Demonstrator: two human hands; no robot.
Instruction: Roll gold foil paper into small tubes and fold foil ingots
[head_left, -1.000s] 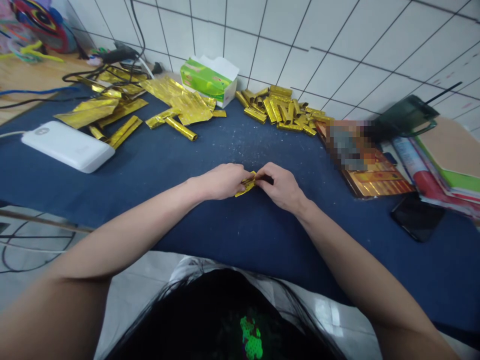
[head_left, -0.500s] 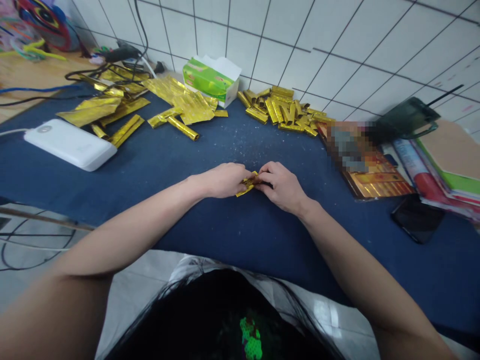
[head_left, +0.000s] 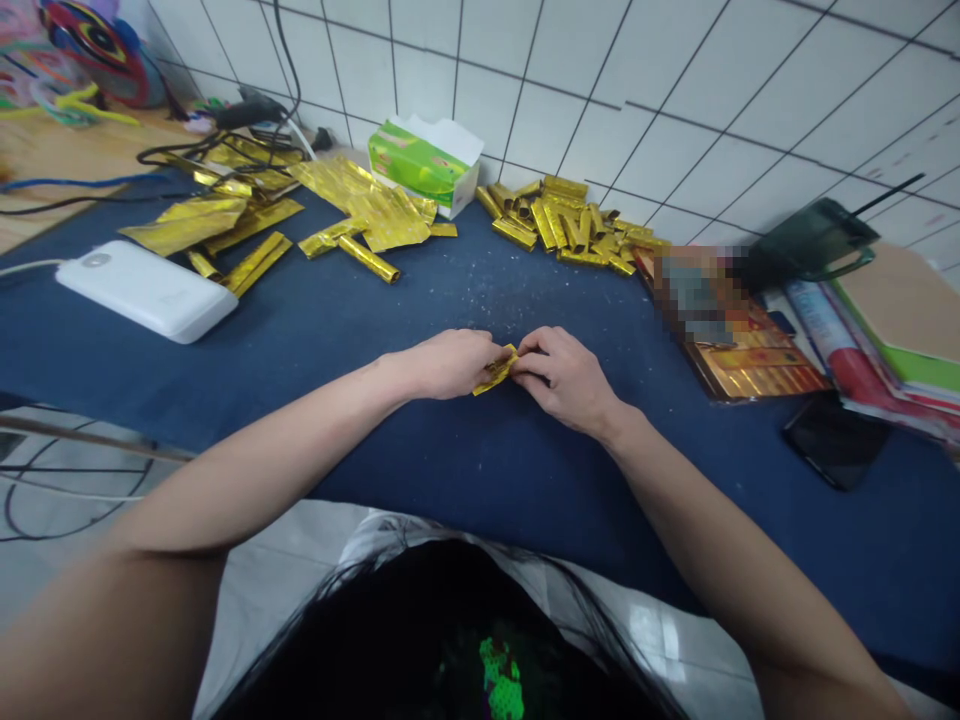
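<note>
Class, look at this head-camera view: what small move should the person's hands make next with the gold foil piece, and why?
Probably the right hand should press the gold foil piece into a tighter fold while the left hand pinches it steady. Both hands are on it, and it looks loose and creased beside the neat folded gold foil sticks piled nearby.

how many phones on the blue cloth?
1. A black smartphone lies on the blue cloth at the right, beside the stack of books and folders. Others could be hidden under that stack.
</note>
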